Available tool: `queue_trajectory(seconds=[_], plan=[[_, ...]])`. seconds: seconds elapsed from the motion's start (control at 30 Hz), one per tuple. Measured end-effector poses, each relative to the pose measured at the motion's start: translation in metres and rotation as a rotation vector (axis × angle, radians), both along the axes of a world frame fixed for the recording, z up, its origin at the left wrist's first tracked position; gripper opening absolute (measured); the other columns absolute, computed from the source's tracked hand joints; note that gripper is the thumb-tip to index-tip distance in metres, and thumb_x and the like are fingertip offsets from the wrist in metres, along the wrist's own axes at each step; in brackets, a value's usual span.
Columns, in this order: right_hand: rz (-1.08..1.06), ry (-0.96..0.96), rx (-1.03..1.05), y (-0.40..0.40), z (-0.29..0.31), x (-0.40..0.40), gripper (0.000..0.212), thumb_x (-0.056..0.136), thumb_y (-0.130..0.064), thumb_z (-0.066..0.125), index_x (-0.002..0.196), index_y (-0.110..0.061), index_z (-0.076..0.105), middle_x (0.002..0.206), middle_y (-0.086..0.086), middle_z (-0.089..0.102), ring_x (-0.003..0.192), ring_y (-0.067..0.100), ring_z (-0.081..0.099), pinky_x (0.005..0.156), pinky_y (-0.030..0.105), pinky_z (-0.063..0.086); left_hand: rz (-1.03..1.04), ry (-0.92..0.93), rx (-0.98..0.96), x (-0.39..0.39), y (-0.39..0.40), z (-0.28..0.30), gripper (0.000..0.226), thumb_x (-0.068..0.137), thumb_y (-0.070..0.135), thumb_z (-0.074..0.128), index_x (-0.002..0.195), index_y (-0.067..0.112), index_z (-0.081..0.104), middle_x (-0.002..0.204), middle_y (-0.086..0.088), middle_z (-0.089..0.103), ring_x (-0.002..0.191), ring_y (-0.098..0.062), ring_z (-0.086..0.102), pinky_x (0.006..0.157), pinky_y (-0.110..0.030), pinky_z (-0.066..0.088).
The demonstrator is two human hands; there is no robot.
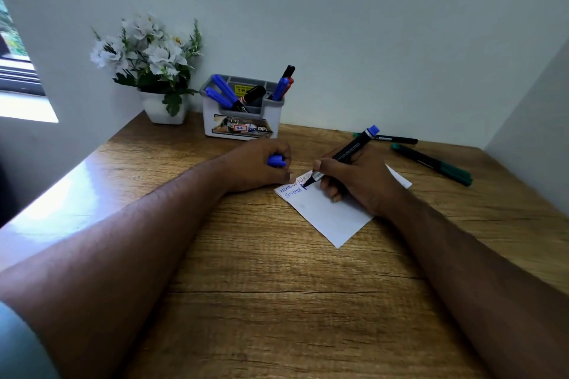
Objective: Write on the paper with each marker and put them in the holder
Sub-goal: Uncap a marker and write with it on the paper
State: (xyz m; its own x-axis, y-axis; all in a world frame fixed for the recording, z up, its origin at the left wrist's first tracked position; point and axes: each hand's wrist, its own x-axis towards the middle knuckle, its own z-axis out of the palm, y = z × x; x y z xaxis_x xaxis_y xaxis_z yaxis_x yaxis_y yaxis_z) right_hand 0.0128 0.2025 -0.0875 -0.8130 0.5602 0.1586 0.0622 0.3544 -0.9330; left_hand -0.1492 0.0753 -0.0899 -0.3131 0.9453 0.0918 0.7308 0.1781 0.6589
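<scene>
White artificial flowers in a white square pot stand at the far left corner of the wood-grain bench, out of the working area. Grey-and-white plastic marker holder, just beside the pot: already carries several blue, black and red markers, upright or leaning. Left hand: closed round a blue marker cap, knuckles resting at the sheet's edge, probably to steady it and keep the cap ready. White paper sheet: bears blue and red lines. Right hand: pinches a black blue-ended marker, tip on paper. Two green markers lie well right, presumably awaiting use.
</scene>
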Motion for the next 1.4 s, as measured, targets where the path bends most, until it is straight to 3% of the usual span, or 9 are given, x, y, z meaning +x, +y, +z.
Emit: queue_trajectory(seconds=[0.13, 0.27, 0.53, 0.77, 1.13, 1.4], plan=[[-0.039, 0.031, -0.04, 0.0027, -0.0026, -0.0016, 0.019, 0.088, -0.012, 0.068, 0.069, -0.008, 0.07, 0.054, 0.011, 0.062, 0.043, 0.02, 0.054, 0.042, 0.026, 0.046, -0.004, -0.003, 0.008, 0.0001, 0.0001, 0.0005, 0.017, 0.082, 0.027, 0.071, 0.078, 0.028, 0.054, 0.088, 0.004, 0.06, 0.08, -0.01, 0.057, 0.068, -0.025, 0.046], [-0.028, -0.003, -0.002, 0.0015, -0.0017, -0.0011, 0.02, 0.088, -0.011, 0.067, 0.075, 0.004, 0.069, 0.052, 0.009, 0.062, 0.04, 0.016, 0.052, 0.041, 0.025, 0.045, -0.003, 0.0, 0.008, -0.0005, 0.0004, -0.0003, 0.015, 0.082, 0.028, 0.071, 0.081, 0.025, 0.056, 0.09, 0.003, 0.061, 0.083, -0.012, 0.057, 0.073, -0.028, 0.048], [-0.081, 0.014, -0.014, 0.0025, -0.0022, -0.0026, 0.019, 0.087, -0.009, 0.066, 0.07, -0.001, 0.068, 0.049, 0.008, 0.06, 0.038, 0.017, 0.05, 0.038, 0.024, 0.043, -0.011, 0.001, 0.007, -0.0003, 0.0018, -0.0007, 0.014, 0.082, 0.026, 0.071, 0.083, 0.023, 0.057, 0.088, 0.007, 0.059, 0.081, -0.008, 0.056, 0.066, -0.023, 0.042], [-0.088, 0.016, -0.011, 0.0034, -0.0025, -0.0018, 0.019, 0.087, -0.009, 0.066, 0.07, 0.0, 0.068, 0.05, 0.01, 0.059, 0.039, 0.017, 0.051, 0.039, 0.025, 0.045, -0.004, 0.002, 0.0, -0.0014, 0.0014, -0.0005, 0.014, 0.082, 0.028, 0.071, 0.082, 0.026, 0.057, 0.092, 0.004, 0.061, 0.085, -0.011, 0.057, 0.073, -0.026, 0.048], [-0.152, 0.027, 0.01, 0.0041, -0.0026, -0.003, 0.024, 0.086, -0.007, 0.063, 0.061, -0.006, 0.064, 0.046, 0.008, 0.056, 0.035, 0.017, 0.047, 0.036, 0.022, 0.04, 0.0, 0.0, 0.002, 0.0007, 0.0005, 0.0011, 0.019, 0.082, 0.029, 0.071, 0.075, 0.029, 0.054, 0.087, 0.006, 0.059, 0.081, -0.01, 0.056, 0.072, -0.028, 0.047], [-0.206, 0.001, 0.004, 0.0019, -0.0023, -0.0017, 0.022, 0.089, -0.014, 0.064, 0.07, -0.004, 0.065, 0.049, 0.005, 0.058, 0.037, 0.014, 0.049, 0.037, 0.023, 0.041, 0.013, 0.007, -0.005, 0.0004, 0.0012, 0.0005, 0.016, 0.081, 0.031, 0.072, 0.079, 0.026, 0.057, 0.092, 0.005, 0.061, 0.083, -0.008, 0.056, 0.07, -0.023, 0.045]])
